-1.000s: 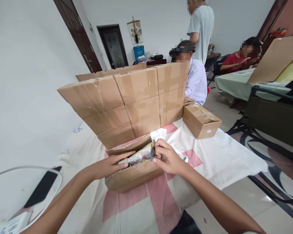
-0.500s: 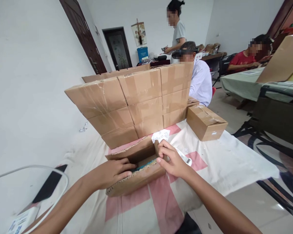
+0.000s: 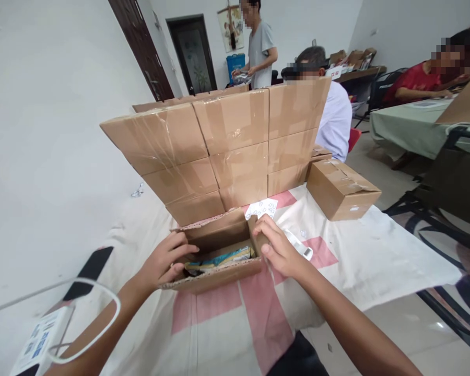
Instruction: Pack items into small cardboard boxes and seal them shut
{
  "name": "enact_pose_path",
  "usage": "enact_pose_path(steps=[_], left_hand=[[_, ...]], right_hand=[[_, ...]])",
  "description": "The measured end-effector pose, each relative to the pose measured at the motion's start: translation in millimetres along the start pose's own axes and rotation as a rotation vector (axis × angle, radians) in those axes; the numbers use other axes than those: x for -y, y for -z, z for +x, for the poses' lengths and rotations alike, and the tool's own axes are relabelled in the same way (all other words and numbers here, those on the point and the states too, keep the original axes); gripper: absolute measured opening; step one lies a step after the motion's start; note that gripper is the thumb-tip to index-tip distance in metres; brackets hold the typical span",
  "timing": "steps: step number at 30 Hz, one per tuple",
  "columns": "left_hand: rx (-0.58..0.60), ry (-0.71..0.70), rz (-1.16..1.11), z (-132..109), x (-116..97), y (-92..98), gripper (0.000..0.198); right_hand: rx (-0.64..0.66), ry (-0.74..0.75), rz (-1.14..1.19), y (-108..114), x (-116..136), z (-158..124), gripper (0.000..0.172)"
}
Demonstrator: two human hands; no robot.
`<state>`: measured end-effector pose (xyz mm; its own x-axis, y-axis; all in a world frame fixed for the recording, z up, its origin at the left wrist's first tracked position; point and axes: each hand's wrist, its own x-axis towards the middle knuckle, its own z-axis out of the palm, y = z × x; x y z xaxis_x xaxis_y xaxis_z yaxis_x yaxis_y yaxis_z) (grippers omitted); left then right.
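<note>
An open cardboard box point(image 3: 215, 277) lies on the cloth-covered table in front of me, with flat packets point(image 3: 223, 258) lying inside it. My left hand point(image 3: 165, 260) rests on the box's left end, fingers curled over the rim. My right hand point(image 3: 278, 248) grips the right end flap between thumb and fingers. A printed paper slip point(image 3: 262, 207) lies just behind the box, and a small white object point(image 3: 300, 246) shows beside my right hand.
Taped cardboard boxes point(image 3: 227, 146) are stacked in a wall behind the open box, with one loose box point(image 3: 342, 188) at the right. A phone point(image 3: 90, 265) and a white cable point(image 3: 97, 324) lie at the left. Three people are beyond the stack.
The packets have gone down into the box and now lie flat. My left hand has shifted from the box's middle to its left end; my right hand stays on the right flap.
</note>
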<state>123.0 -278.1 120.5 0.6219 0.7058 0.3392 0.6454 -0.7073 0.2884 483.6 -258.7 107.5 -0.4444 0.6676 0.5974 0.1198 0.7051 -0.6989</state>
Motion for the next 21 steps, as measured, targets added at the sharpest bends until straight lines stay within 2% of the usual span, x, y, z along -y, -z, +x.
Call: enact_pose_path(steps=[2, 4, 6, 8, 11, 13, 15, 17, 19, 21], left_hand=[[-0.12, 0.095, -0.063, -9, 0, -2.2, 0.072], [-0.238, 0.143, -0.156, -13, -5, -4.2, 0.074], [-0.302, 0.16, -0.276, -12, -11, -4.6, 0.081], [-0.266, 0.192, -0.316, -9, -18, -3.0, 0.077], [-0.165, 0.299, -0.107, -5, -29, 2.0, 0.05], [-0.123, 0.376, 0.048, -1, -35, 6.0, 0.054], [-0.093, 0.422, 0.101, 3, -40, 9.2, 0.063], [-0.032, 0.421, 0.117, 7, -45, 10.0, 0.062], [0.042, 0.371, 0.152, 9, -49, 6.5, 0.05], [0.11, 0.315, 0.192, 8, -54, -1.7, 0.048]], right_hand=[[0.025, 0.019, 0.059, -3, -7, 1, 0.063], [0.112, 0.031, 0.093, -10, -15, 2, 0.08], [0.194, -0.028, 0.027, -19, -22, 3, 0.082], [0.188, -0.138, -0.085, -29, -26, 3, 0.069], [0.099, -0.186, -0.134, -40, -21, -1, 0.048], [0.059, -0.175, -0.107, -45, -13, -5, 0.039], [-0.011, -0.213, -0.046, -48, -6, -8, 0.033], [-0.127, -0.248, -0.025, -51, -3, -10, 0.036], [-0.241, -0.254, -0.092, -53, -4, -8, 0.053], [-0.277, -0.274, -0.171, -53, -7, -6, 0.069]])
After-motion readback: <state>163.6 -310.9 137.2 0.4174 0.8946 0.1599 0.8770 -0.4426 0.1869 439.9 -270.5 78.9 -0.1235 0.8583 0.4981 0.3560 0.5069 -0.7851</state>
